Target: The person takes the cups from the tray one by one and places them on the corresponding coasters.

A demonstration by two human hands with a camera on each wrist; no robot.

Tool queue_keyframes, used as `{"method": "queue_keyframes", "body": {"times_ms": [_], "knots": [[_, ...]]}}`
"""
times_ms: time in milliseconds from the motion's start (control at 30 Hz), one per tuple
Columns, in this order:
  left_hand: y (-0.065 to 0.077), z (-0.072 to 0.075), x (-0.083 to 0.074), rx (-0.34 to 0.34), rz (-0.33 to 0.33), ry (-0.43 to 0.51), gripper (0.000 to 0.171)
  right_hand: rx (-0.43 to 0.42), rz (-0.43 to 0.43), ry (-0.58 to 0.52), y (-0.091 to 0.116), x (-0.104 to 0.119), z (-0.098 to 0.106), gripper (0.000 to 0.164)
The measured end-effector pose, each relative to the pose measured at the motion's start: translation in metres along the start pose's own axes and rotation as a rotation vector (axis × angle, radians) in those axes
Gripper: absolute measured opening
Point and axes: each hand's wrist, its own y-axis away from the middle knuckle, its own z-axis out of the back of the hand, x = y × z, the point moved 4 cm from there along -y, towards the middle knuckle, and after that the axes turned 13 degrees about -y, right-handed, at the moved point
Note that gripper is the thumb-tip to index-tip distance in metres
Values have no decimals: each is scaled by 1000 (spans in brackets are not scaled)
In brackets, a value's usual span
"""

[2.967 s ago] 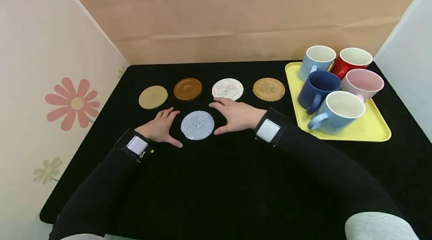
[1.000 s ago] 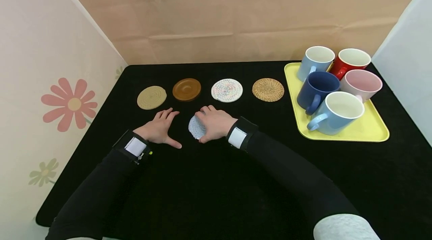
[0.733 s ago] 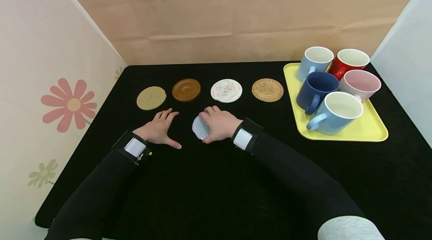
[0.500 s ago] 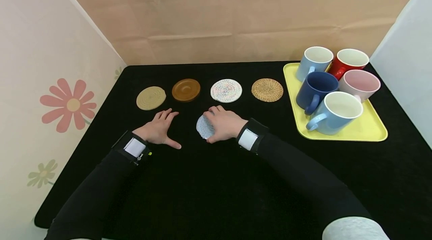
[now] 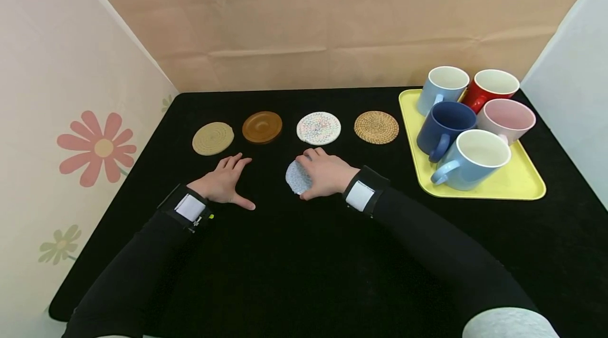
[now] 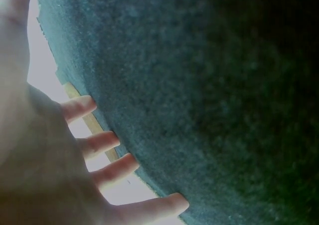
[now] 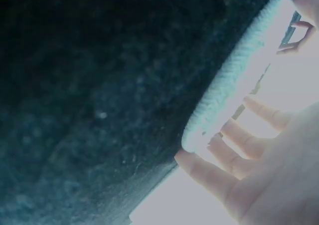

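My right hand (image 5: 328,173) holds a pale blue woven coaster (image 5: 297,178) by its edge, thumb at the near side and fingers at the far side. The hand covers the coaster's right part. In the right wrist view the coaster's thick braided rim (image 7: 239,70) spans from thumb to fingertips, at or close above the black cloth. To the left, my left hand (image 5: 225,179) rests on the cloth with fingers spread and holds nothing. Behind the hands lie a beige coiled coaster (image 5: 213,138), a brown wooden coaster (image 5: 262,127), a white patterned coaster (image 5: 319,128) and a tan wicker coaster (image 5: 377,127).
At the right a yellow tray (image 5: 518,182) carries several mugs: a dark blue mug (image 5: 444,127), a red mug (image 5: 489,92), a pink mug (image 5: 505,119) and two light blue mugs. Walls border the black table (image 5: 285,264) at the back, left and right.
My right hand came from beside the pale blue coaster onto it and took hold of it. Over the last second hand and coaster moved right. My left hand stayed in place.
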Motion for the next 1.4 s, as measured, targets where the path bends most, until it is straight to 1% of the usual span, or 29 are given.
{"method": "queue_keyframes", "body": {"times_ms": [200, 567, 800, 1133, 1400], "knots": [[-1, -1, 1, -1, -2, -3, 114, -7, -5, -7, 4, -2, 1, 91], [0, 0, -1, 4, -7, -10, 114, -27, -10, -14, 11, -11, 3, 91], [0, 2, -1, 8, 0, -2, 114, -25, -6, 5, 12, -11, 4, 91], [0, -1, -1, 2, -3, -3, 115, -38, -5, -2, 14, -14, 3, 90], [-1, -1, 1, 0, -4, -7, 115, -32, -6, 4, 15, -14, 4, 91]]}}
